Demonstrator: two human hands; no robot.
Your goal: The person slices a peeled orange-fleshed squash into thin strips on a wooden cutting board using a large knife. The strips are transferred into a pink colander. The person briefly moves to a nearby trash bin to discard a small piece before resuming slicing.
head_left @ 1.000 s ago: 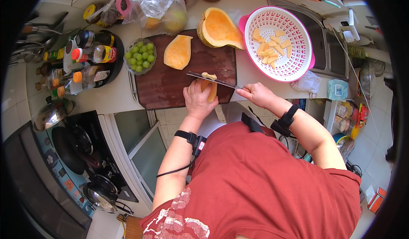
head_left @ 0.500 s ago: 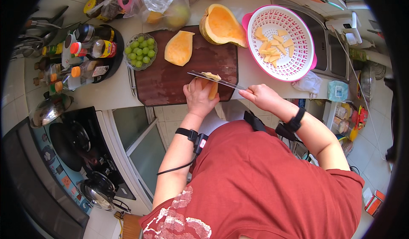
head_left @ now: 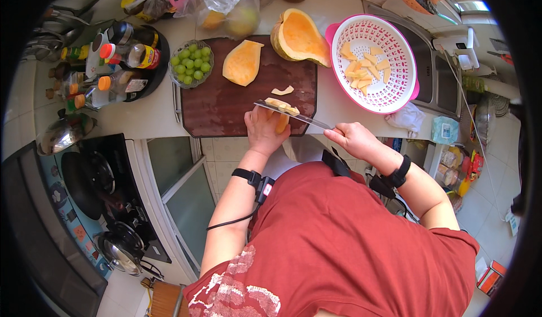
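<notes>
My left hand (head_left: 265,128) is closed round a piece of pumpkin (head_left: 282,123) at the near edge of the dark red cutting board (head_left: 217,111). In my right hand (head_left: 358,139) is the handle of a kitchen knife (head_left: 310,120). Its blade crosses over the held piece, beside pale cut slices (head_left: 282,106). A curved sliver of pumpkin (head_left: 282,90) lies on the board just beyond. Farther back are a peeled orange pumpkin piece (head_left: 242,63) and a large hollowed pumpkin half (head_left: 299,36) with its rind on.
A white and pink colander (head_left: 403,85) with several pumpkin slices stands right of the board, by the sink (head_left: 446,80). A glass bowl of green grapes (head_left: 191,64) touches the board's left side. Bottles (head_left: 130,54) and a black stove (head_left: 121,195) are at the left.
A curved sliver has come away onto the board beyond the knife, and more cut slices show by the blade. The knife and my right hand have shifted slightly right and nearer.
</notes>
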